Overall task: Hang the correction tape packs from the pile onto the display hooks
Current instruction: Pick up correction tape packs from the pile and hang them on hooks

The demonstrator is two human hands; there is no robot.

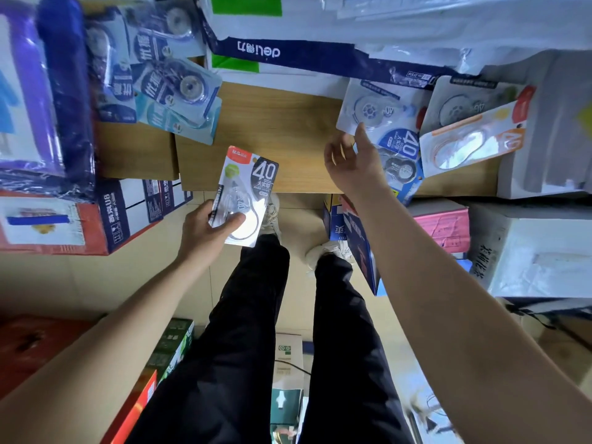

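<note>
Left hand (205, 230) first: I grip one correction tape pack (248, 187) by its lower end, thumb across the clear blister and fingers curled behind the card, holding it in the air just in front of the wooden shelf (275, 123). Its red header and big "40" point away from me.

Over on the other side, my right hand (350, 165) is spread and holds nothing, reaching into the pile (416, 133) at the shelf's right end. One fingertip sits at the corner of a white pack (368, 107); I cannot tell whether it touches. Just beyond my palm lies a blue pack (402, 152), and an orange pack (474, 144) leans over the others further right.

As I judge it, the job is at an early or middle stage. One pack is picked up but not hung, a second is about to be taken, and several more lie loose in the pile. A heap of dark-blue packs (173, 88) lies at the left end of the shelf; I can't say whether they belong to this job.

No display hooks show anywhere in this view, so I can't count what already hangs. The pile's lower packs are covered by those on top, the small print is too blurred to read, and my right wrist hides part of the blue pack
</note>
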